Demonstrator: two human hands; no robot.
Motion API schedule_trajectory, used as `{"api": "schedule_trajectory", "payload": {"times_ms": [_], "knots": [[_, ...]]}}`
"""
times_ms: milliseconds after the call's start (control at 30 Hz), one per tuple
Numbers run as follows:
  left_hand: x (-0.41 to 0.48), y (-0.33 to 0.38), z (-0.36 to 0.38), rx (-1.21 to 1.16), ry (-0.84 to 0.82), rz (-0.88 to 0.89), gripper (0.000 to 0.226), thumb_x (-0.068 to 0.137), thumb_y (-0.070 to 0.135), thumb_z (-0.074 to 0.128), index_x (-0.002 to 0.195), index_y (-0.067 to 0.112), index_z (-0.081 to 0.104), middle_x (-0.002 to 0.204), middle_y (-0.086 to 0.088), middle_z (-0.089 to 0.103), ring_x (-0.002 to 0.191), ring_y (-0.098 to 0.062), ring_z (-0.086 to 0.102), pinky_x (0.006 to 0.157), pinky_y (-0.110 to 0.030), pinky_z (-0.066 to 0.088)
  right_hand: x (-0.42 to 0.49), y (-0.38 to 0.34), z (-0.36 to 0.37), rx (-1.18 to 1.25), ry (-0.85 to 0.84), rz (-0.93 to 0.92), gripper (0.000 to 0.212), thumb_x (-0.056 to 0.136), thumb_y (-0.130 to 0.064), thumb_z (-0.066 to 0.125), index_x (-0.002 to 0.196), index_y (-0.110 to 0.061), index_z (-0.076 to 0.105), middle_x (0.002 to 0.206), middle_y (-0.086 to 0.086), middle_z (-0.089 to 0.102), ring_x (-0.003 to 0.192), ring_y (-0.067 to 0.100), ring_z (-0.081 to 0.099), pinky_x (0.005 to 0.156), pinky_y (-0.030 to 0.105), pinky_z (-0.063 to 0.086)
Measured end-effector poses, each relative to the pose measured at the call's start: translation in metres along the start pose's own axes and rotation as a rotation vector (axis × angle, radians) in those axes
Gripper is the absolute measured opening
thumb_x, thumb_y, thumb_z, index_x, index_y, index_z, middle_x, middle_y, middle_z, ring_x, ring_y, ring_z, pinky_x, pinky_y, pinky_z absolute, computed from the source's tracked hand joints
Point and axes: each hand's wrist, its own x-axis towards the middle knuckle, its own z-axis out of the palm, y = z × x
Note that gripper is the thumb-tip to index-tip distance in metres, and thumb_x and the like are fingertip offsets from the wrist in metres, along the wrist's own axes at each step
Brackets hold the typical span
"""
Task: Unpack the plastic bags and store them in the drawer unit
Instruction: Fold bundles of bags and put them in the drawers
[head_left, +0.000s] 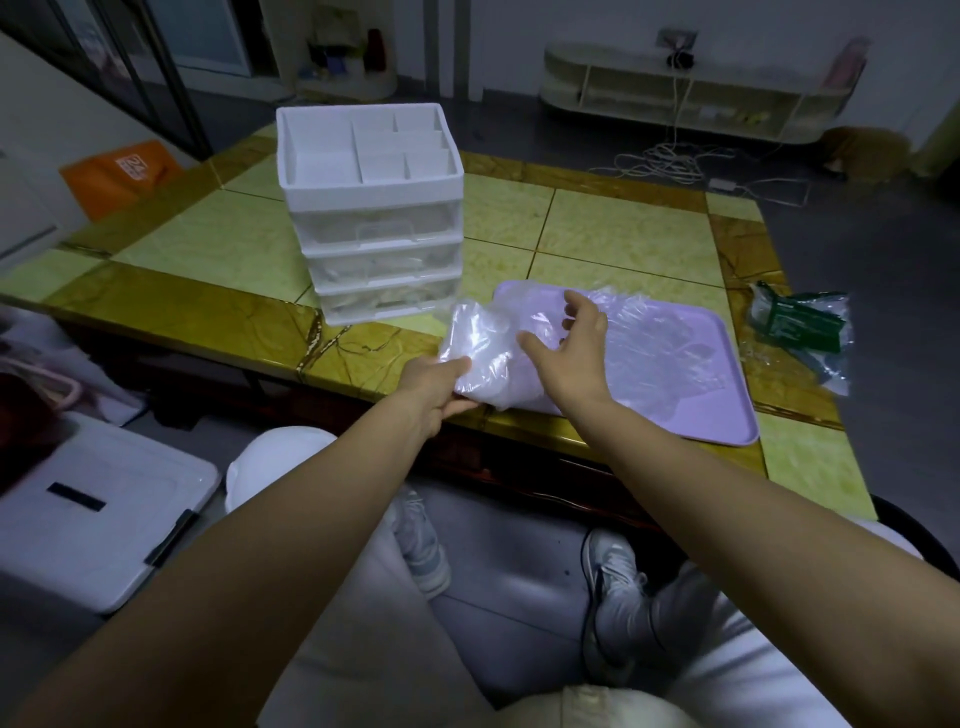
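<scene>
A stack of clear plastic bags (644, 343) lies on a lilac tray (727, 415) at the table's near edge. My left hand (434, 389) grips the left end of a bunched clear bag (478, 338) that hangs over the tray's left side. Just above that bag hovers my right hand (576, 353), fingers spread, holding nothing. The white drawer unit (371, 218) stands behind and to the left, its three clear drawers closed, with an open divided compartment on top.
Torn clear packaging with a green label (800, 332) lies at the table's right edge. A white lidded storage bin (98, 509) sits on the floor at left, with an orange bag (119, 174) behind it. Cables (675, 166) trail across the floor beyond the table.
</scene>
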Motion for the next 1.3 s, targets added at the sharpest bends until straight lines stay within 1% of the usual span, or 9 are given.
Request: {"api": "schedule_trajectory", "payload": {"times_ms": [200,333,400,533,633,867,1100,1233,1300], "knots": [[-0.007,-0.004,0.002,0.023,-0.033,0.049,0.027,0.092,0.006,0.057,0.119,0.002,0.057,0.1,-0.013,0.065,0.08,-0.023,0.065,0.061,-0.03,0.058,-0.011,-0.002,-0.001,-0.181,-0.269,-0.301,0.046,0.082,-0.014,0.068,0.126,-0.013,0.055,0.128,0.004,0.049,0.121,0.026,0.044,0.105,0.043,0.037],[-0.009,-0.002,0.001,-0.019,-0.037,0.106,0.027,0.093,0.007,0.056,0.12,0.003,0.059,0.099,-0.012,0.066,0.073,-0.016,0.064,0.057,-0.024,0.058,-0.017,-0.005,0.009,-0.363,-0.118,-0.064,0.05,0.085,-0.032,0.062,0.132,-0.019,0.049,0.136,0.006,0.039,0.128,0.025,0.033,0.104,0.038,0.029],[-0.009,-0.002,0.0,-0.033,-0.04,0.109,0.027,0.093,0.007,0.057,0.12,0.004,0.059,0.103,-0.012,0.066,0.074,-0.016,0.065,0.062,-0.025,0.058,-0.016,-0.008,0.011,-0.197,-0.162,0.126,0.052,0.086,-0.04,0.062,0.13,-0.016,0.048,0.13,0.006,0.039,0.123,0.025,0.04,0.103,0.04,0.037],[-0.014,-0.003,0.0,-0.018,-0.149,0.056,0.025,0.093,0.007,0.055,0.117,0.004,0.059,0.095,-0.009,0.068,0.079,-0.018,0.066,0.068,-0.029,0.058,-0.017,-0.012,0.012,0.267,-0.307,0.373,0.032,0.088,-0.042,0.062,0.091,-0.013,0.05,0.088,0.001,0.054,0.081,0.022,0.054,0.062,0.03,0.046],[-0.015,-0.004,0.002,0.018,-0.171,0.033,0.025,0.091,0.009,0.053,0.116,0.004,0.059,0.092,-0.008,0.068,0.081,-0.02,0.066,0.07,-0.031,0.057,-0.017,-0.011,0.009,0.389,-0.335,0.414,0.02,0.093,-0.03,0.059,0.089,-0.011,0.059,0.086,0.009,0.066,0.073,0.025,0.062,0.05,0.028,0.045],[-0.016,-0.004,0.005,0.046,-0.152,-0.005,0.024,0.09,0.018,0.045,0.111,0.015,0.056,0.101,-0.008,0.065,0.093,-0.024,0.06,0.088,-0.041,0.049,-0.02,-0.012,0.005,0.568,-0.32,0.501,0.022,0.095,-0.014,0.055,0.116,-0.008,0.059,0.094,0.009,0.066,0.076,0.018,0.065,0.059,0.028,0.052],[-0.021,-0.002,0.002,-0.089,-0.319,-0.1,0.021,0.092,0.008,0.05,0.111,0.011,0.058,0.108,-0.012,0.066,0.103,-0.03,0.064,0.084,-0.047,0.055,-0.017,-0.008,0.003,0.467,-0.248,0.494,0.02,0.095,-0.014,0.054,0.113,-0.007,0.059,0.1,0.012,0.067,0.083,0.024,0.065,0.07,0.034,0.053],[-0.02,-0.006,0.003,-0.077,-0.279,-0.061,0.027,0.093,0.005,0.049,0.119,0.005,0.055,0.108,-0.015,0.066,0.092,-0.027,0.066,0.069,-0.039,0.061,-0.015,-0.004,0.004,0.445,-0.263,0.515,0.041,0.09,-0.022,0.062,0.127,-0.005,0.052,0.121,0.015,0.061,0.093,0.025,0.064,0.069,0.034,0.054],[-0.017,-0.007,0.002,-0.048,-0.21,-0.055,0.03,0.094,0.006,0.048,0.123,0.004,0.053,0.115,-0.016,0.064,0.092,-0.027,0.066,0.064,-0.037,0.061,-0.014,0.004,0.007,0.303,-0.166,0.485,0.072,0.081,-0.036,0.072,0.139,-0.011,0.037,0.14,0.011,0.043,0.116,0.026,0.055,0.089,0.042,0.053]]}}
